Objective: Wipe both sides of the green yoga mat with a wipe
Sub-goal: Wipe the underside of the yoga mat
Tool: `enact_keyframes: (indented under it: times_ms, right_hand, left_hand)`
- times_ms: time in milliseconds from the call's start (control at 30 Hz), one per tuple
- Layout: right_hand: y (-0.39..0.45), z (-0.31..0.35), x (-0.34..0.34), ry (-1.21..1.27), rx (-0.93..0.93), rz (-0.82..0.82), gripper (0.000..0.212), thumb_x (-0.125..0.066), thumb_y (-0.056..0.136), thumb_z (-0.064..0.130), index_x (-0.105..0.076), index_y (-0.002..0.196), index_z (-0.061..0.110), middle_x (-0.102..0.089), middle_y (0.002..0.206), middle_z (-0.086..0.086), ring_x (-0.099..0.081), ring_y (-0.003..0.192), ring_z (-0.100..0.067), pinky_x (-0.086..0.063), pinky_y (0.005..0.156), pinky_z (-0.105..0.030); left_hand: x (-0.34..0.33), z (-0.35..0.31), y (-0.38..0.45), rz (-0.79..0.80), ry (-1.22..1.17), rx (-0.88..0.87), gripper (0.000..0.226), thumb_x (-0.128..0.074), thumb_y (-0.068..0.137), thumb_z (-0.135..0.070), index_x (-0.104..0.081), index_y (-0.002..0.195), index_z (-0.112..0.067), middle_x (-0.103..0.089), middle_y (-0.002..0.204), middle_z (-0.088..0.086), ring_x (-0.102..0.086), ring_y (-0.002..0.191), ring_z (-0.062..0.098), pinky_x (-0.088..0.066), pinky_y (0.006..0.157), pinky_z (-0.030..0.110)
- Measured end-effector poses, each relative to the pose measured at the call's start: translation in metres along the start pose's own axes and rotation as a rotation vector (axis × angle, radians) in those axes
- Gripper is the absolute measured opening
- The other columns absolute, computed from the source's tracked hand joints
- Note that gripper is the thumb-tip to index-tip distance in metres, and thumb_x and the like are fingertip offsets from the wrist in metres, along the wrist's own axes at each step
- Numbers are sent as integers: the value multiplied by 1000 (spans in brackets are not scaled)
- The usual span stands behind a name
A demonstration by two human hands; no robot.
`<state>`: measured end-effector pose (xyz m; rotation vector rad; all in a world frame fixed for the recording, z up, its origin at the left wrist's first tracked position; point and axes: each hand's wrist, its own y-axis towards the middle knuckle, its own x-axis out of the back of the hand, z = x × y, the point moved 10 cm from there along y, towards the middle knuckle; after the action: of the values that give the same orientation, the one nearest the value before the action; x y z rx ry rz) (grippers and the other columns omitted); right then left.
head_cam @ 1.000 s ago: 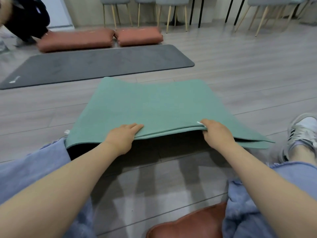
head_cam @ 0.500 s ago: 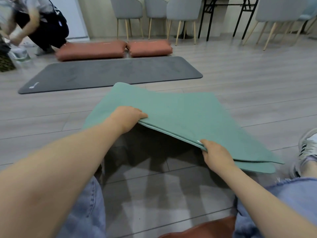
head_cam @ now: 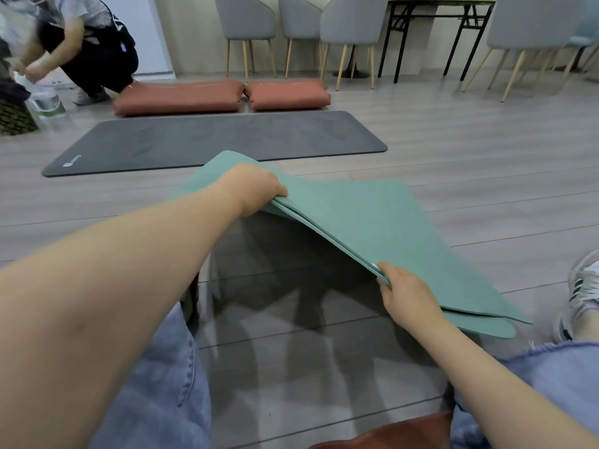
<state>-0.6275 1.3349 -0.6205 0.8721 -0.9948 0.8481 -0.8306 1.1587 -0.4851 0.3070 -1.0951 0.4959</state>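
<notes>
The green yoga mat (head_cam: 372, 222) is folded double and held off the wooden floor, tilted with its left side high and its right corner low. My left hand (head_cam: 256, 189) grips the near edge at the raised left end. My right hand (head_cam: 405, 293) pinches the same edge lower down at the right, and a small white bit of the wipe (head_cam: 375, 266) shows at its fingertips against the mat. A dark shadow lies on the floor under the mat.
A grey mat (head_cam: 214, 140) lies flat beyond, with two red-brown cushions (head_cam: 178, 97) behind it. A crouching person (head_cam: 87, 43) is at the far left. Grey chairs (head_cam: 298, 21) and a table line the back. My shoe (head_cam: 583, 296) is at right.
My left hand has lifted its end of the mat higher and further away, tilting the mat more steeply. My right hand has stayed low, gripping the edge.
</notes>
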Motion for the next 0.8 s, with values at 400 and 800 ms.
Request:
enact_keyframes:
  times_ms: [400,800]
  right_hand:
    - [-14,-18,-15,-52,-111,196,43,-57,86,31,-45,127,34,-62,116,-1,-58,104,-27,-48,78,-33]
    - [-21,27,-53,-42,-37,259,36,-51,84,18,-57,118,28,-68,106,-10,-62,96,-35,-50,76,-36]
  left_hand:
    - [-30,35,-42,81,-59,125,65,-41,90,2,-49,138,-41,-56,138,-6,-55,123,23,-47,84,30]
    - [-115,126,-151,326,-92,436,68,-37,92,1,-45,142,-45,-52,143,-5,-53,127,22,-47,92,32]
